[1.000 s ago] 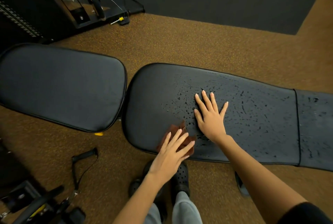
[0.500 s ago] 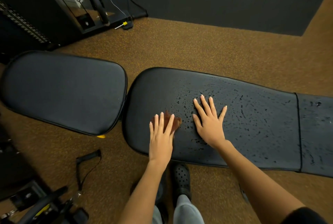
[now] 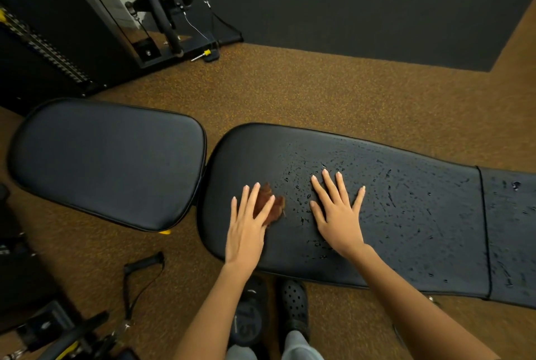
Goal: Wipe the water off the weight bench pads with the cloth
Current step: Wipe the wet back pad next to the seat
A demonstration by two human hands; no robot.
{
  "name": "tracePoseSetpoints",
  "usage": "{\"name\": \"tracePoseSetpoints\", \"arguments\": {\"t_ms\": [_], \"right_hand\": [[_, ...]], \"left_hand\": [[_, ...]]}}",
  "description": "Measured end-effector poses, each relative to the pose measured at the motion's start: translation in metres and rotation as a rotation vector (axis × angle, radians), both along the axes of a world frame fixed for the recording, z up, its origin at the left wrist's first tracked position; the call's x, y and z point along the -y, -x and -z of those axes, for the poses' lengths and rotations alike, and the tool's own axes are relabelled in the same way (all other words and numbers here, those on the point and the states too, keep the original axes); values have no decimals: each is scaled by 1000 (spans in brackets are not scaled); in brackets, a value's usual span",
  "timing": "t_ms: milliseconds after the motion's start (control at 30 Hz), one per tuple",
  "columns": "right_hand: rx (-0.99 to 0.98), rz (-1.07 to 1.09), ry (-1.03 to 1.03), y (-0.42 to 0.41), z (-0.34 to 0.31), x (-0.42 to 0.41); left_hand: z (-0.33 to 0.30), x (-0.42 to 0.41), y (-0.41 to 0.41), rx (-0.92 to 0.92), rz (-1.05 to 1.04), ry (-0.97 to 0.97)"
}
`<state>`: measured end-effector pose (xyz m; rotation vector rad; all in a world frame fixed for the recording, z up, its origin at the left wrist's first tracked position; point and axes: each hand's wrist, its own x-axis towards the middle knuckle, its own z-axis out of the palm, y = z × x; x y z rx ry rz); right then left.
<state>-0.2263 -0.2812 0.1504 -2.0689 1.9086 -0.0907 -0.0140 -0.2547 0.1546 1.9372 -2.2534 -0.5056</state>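
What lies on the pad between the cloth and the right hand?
In the head view, only beaded water droplets on bare black pad separate the brown cloth from the flat right hand.

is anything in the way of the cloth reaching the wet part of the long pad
Yes: the right hand lies flat on the long pad, right beside the cloth under the left hand, on droplets.

Most of the brown cloth (image 3: 271,205) lies hidden under the left hand (image 3: 246,229), only a crumpled bit showing past the fingers. The long back pad (image 3: 406,214) runs off the right edge. A dumbbell (image 3: 246,323) by the black clog (image 3: 294,306) is half covered by the left forearm, its number blurred.
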Motion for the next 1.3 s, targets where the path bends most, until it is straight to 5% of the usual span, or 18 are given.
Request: {"name": "tracePoseSetpoints", "arguments": {"t_ms": [167, 433, 600, 733, 1033, 1300], "right_hand": [[-8, 7, 45, -2, 5, -2], [-11, -14, 57, 1, 4, -2], [-7, -12, 31, 1, 2, -2], [-23, -12, 26, 2, 2, -2], [15, -2, 43, 1, 1, -3], [-62, -32, 57, 3, 1, -1]], "left_hand": [[-10, 32, 47, -252, -393, -93], [-2, 6, 26, -211, 274, -68], [0, 22, 19, -61, 29, -70], [-3, 44, 49, -125, -169, -100], [2, 23, 16, -108, 421, -28], [1, 50, 34, -123, 65, -84]]}}
